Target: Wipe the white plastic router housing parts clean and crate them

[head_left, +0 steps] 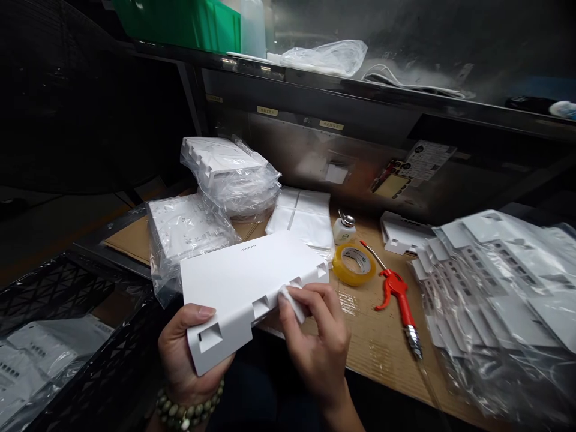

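A white plastic housing (252,270) with "HUAWEI" printed on it is tilted in front of me, its notched edge towards me. My left hand (189,345) grips its near left corner, thumb on top and fingers underneath. Pinched between the thumb and fingers of my right hand (317,336) is a small white wipe (294,303), which touches the notched edge right of the middle. Part of the wipe is hidden by my fingers. Beyond the housing lies a stack of clear plastic bags (303,216).
Bagged white housings (225,162) are piled at the back left, with more (504,288) on the right. A yellow tape roll (354,264), a pump bottle (344,229), a red air gun (396,288) and another housing (402,231) rest on the cardboard. A black crate (121,336) stands left, a shelf (306,78) above.
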The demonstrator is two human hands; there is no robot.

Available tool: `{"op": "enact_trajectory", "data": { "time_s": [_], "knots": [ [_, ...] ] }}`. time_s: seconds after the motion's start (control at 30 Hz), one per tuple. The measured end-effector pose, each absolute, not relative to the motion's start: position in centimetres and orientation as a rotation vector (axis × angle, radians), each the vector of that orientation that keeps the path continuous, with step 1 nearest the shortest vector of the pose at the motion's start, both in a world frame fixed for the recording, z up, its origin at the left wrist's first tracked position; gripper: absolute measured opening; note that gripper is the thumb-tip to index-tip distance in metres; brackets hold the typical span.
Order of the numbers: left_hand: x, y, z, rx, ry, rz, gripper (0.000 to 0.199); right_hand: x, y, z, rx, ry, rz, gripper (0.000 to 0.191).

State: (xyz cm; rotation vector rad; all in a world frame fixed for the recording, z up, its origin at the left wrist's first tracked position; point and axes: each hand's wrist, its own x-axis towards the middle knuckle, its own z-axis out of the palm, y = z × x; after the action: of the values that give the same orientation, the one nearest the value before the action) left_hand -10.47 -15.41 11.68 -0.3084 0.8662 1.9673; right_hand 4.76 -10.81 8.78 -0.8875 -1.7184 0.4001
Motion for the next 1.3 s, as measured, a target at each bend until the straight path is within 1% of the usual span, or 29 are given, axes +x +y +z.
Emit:
{"op": "enact_trajectory", "data": {
  "time_s": [0.2, 0.27, 0.43, 0.57, 0.63, 0.73, 0.83, 0.93, 1.17, 1.3],
  "knots": [
    [-10.2, -15.6, 11.4, -0.231, 0.877, 1.991, 0.081, 4.6, -11.0, 8.7, -0.903, -1.706, 0.314, 0.013],
    [-10.2, -15.5, 11.4, -0.239, 0.871, 1.992, 0.08, 4.5, -11.1, 8.6, -0.874, -1.723, 0.308, 0.016],
    [-10.2, -15.2, 11.2, -0.229, 0.851, 2.03, 0.085, 4.4, -11.0, 8.4, -0.906, -1.712, 0.297, 0.015],
    [-10.0, -15.1, 11.5, -0.27, 0.904, 2.027, 0.09, 4.3, -11.0, 8.5, -0.848, -1.725, 0.301, 0.019],
    [-9.9, -15.2, 11.8, -0.236, 0.916, 2.019, 0.093, 4.3, -11.0, 8.5, -0.858, -1.721, 0.323, 0.018],
    [-9.8, -15.3, 12.1, -0.207, 0.904, 1.989, 0.088, 4.2, -11.2, 8.5, -0.904, -1.692, 0.339, 0.019],
    [-9.7, -15.3, 12.3, -0.232, 0.91, 1.982, 0.088, 4.1, -11.3, 8.3, -0.837, -1.722, 0.352, 0.023],
    [-9.9, -15.1, 12.5, -0.265, 0.912, 1.983, 0.09, 4.4, -10.9, 8.1, -0.885, -1.682, 0.357, 0.019],
    [-11.3, -14.9, 12.0, -0.316, 0.896, 1.876, 0.083, 7.0, -10.1, 8.8, -0.977, -1.38, 0.325, 0.019],
    [-11.7, -14.9, 11.5, -0.286, 0.858, 1.852, 0.082, 7.7, -10.8, 9.1, -0.943, -1.423, 0.423, 0.018]
  ]
}}
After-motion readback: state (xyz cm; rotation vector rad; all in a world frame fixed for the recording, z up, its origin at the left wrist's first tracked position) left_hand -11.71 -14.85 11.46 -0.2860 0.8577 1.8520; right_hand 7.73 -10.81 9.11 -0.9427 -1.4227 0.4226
